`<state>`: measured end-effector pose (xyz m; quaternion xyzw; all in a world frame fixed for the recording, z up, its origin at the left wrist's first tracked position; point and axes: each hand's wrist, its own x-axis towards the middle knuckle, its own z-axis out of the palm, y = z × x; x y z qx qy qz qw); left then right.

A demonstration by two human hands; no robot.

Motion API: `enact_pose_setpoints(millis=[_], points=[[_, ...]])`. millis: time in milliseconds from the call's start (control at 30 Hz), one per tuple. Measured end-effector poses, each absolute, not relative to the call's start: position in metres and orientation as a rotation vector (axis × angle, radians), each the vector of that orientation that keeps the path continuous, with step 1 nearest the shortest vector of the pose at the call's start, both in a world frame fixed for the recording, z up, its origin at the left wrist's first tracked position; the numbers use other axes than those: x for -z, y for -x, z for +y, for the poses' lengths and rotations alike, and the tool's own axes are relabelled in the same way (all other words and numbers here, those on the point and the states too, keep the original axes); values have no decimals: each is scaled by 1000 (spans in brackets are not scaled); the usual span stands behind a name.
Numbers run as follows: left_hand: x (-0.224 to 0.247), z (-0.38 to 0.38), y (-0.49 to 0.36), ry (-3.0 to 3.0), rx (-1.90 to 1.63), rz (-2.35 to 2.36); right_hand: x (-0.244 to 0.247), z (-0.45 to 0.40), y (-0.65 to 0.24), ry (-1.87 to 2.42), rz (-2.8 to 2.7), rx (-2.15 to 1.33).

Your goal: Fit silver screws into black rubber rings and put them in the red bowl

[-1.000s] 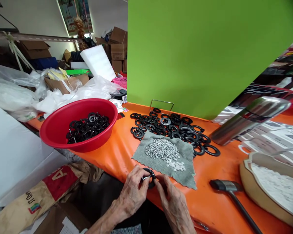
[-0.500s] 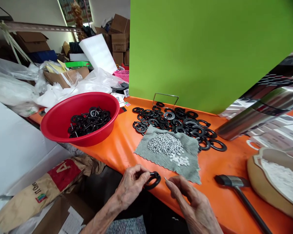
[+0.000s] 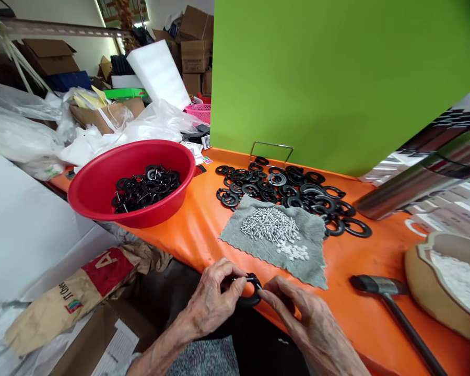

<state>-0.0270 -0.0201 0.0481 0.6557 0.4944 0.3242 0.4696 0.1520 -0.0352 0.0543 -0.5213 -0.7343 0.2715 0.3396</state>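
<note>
My left hand (image 3: 215,297) pinches a black ring (image 3: 251,300) at the front edge of the orange table. Close against the ring's right side, my right hand (image 3: 297,308) is closed with thumb and forefinger on a small metal pin (image 3: 258,285), its tip at the ring. Just beyond my hands lies a grey-green cloth (image 3: 235,235), bearing a heap of silvery pins (image 3: 268,224) and a small pile of white pieces (image 3: 293,250). Behind the cloth are many loose black rings (image 3: 293,190).
At the left a red basin (image 3: 90,209) holds black rings with pins. On the right lie a hammer (image 3: 379,285) and a tan tub (image 3: 423,282) of white pieces. A steel cylinder (image 3: 399,183) leans behind them. A green panel (image 3: 317,78) stands at the back.
My right hand has come left, bringing the pin from beside the ring up to it. My left hand still grips the ring. The view has shifted slightly.
</note>
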Motion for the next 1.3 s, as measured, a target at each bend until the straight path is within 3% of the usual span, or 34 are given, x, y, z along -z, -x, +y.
enact_pose_setpoints(millis=[400, 700, 1033, 1167, 1300], points=[[-41, -26, 32, -1737, -878, 1203, -28, -42, -143, 1237, -1991, -221], [-38, -21, 40, -1583, -792, 1103, -11, -41, -156, 1229, -2027, -395], [-59, -8, 34, -1999, -561, 946, -19, -33, -145, 1430, -1541, -1027], [-44, -3, 16, -2100, -611, 1006, -1, -19, -145, 1453, -1324, -1270], [-17, -3, 10, -2061, -642, 1008, -4, -14, -146, 1495, -1384, -1239]])
